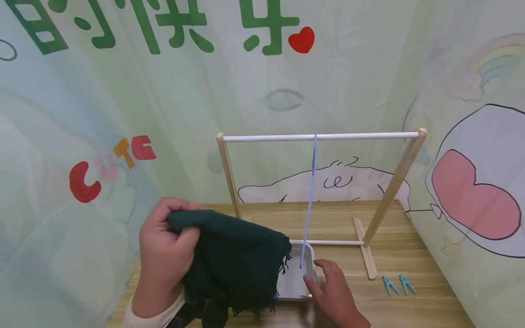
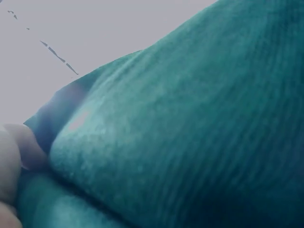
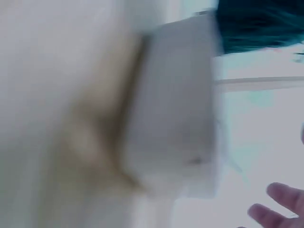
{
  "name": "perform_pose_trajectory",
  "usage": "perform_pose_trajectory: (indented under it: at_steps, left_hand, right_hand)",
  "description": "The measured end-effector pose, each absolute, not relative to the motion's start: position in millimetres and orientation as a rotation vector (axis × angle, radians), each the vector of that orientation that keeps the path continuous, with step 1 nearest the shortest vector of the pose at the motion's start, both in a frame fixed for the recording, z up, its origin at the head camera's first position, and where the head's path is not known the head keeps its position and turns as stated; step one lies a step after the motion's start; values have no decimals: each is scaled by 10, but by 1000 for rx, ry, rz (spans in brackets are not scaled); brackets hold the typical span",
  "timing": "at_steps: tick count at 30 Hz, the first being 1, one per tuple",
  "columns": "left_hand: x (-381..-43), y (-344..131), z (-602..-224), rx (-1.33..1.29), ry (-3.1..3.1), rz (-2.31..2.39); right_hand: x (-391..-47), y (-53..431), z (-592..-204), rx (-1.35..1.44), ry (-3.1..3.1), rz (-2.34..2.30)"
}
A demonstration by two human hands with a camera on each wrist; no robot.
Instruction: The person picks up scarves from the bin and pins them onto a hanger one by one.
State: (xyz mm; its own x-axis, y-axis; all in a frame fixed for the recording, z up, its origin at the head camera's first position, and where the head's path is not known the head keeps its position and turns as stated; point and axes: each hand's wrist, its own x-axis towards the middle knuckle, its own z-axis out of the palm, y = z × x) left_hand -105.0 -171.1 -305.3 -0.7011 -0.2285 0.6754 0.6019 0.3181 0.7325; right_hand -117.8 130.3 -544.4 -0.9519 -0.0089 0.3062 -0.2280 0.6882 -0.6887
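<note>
A dark green fringed scarf (image 1: 234,259) hangs from my left hand (image 1: 166,255), whose thumb and fingers grip its folded upper edge. In the left wrist view, the ribbed green cloth (image 2: 180,123) fills most of the picture, with my fingertips at the left edge. My right hand (image 1: 334,291) is at the right rim of a pale metal tray (image 1: 293,298), thumb and fingers spread apart. A thin lavender cord (image 1: 311,191) hangs from a rack's top bar, its lower end over the tray. The scarf hides the tray's left part. In the right wrist view, the tray's side (image 3: 171,104) is blurred.
The rack has wooden legs (image 1: 393,187) and a white top bar (image 1: 270,138), and stands behind the tray. Two blue clothespins (image 1: 406,284) lie on the wooden table (image 1: 426,300) at the right. A printed fabric backdrop (image 1: 348,86) surrounds the table's back and sides.
</note>
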Motion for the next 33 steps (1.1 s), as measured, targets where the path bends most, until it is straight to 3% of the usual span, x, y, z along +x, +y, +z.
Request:
perform_pose_trajectory:
  at_steps: [6,15,24,33]
  left_hand:
    - [-948,-1724,-2973,-367,-1762,-1572]
    - [-858,-1761,-2844,-281,-1805,-1538]
    - [-886,-1796,-2916,-294,-1850,-1527]
    - [-928,-1731,-2948,-285,-1881,-1531]
  right_hand:
    - [-1214,1184,-4949,163,-2307,1300]
    - [-1246,957,-4429,62,-2308,1653]
    - [-1336,803,-4379,-62,-2383,1602]
    - [-1242,1056,-4393,-162,-2175,1729]
